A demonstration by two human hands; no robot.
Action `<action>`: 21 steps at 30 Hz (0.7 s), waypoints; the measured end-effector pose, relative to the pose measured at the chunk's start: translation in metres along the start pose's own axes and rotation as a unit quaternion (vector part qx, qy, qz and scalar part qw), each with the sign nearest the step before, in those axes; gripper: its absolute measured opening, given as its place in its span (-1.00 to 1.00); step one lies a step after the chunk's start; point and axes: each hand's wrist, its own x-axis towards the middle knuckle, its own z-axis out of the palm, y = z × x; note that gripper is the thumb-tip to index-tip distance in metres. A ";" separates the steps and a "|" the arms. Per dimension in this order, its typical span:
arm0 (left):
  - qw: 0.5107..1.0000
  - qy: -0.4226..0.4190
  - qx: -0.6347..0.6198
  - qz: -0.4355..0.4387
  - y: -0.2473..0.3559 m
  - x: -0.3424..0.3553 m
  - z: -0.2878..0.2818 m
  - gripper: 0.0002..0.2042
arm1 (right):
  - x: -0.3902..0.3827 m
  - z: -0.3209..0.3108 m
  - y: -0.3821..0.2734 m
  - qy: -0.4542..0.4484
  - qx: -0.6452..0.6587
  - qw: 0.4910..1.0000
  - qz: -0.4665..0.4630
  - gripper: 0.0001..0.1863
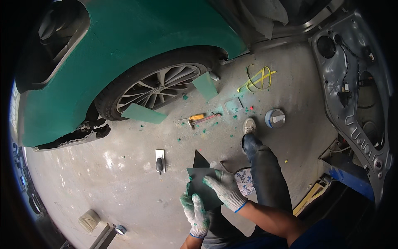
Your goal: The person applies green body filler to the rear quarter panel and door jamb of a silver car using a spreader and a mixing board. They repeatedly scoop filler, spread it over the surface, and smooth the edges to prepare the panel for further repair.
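Note:
Both my hands wear whitish knit gloves stained with green. A dark grey, flat sheet [198,182] is held low in front of me. My left hand [194,213] grips its left edge, thumb over the face, with green crumbs beside the fingers. At the right edge, my right hand [225,189] closes on it, fingers lying across the face. A dark triangular piece [200,160] sticks up behind the sheet's top edge; whether it joins the sheet I cannot tell. Nearest on the floor is a sanding block [160,161] with a black knob.
A green car fender [166,25] arches over a wheel [155,89]. Pale green panels [144,113] lean nearby. A hammer [204,119], an orange-handled screwdriver [191,118], yellow strap [259,79] and round tin [275,118] lie around. A bare door panel [352,95] stands right.

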 end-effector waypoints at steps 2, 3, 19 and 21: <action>0.998 -0.020 -0.039 -0.045 -0.034 0.013 0.016 -0.62 | 0.025 -0.020 -0.004 -0.045 0.005 0.999 0.003 -0.85; 0.997 -0.034 -0.051 -0.057 -0.051 0.020 0.023 -0.60 | 0.043 -0.036 -0.003 -0.070 -0.077 0.995 -0.011 -0.82; 0.944 -0.237 -0.206 -0.103 -0.214 0.161 0.128 -0.40 | 0.149 -0.192 0.064 -0.196 0.055 0.979 -0.009 -0.78; 0.935 -0.241 -0.258 -0.042 -0.224 0.148 0.130 -0.43 | 0.137 -0.205 0.080 -0.160 0.167 0.972 0.036 -0.77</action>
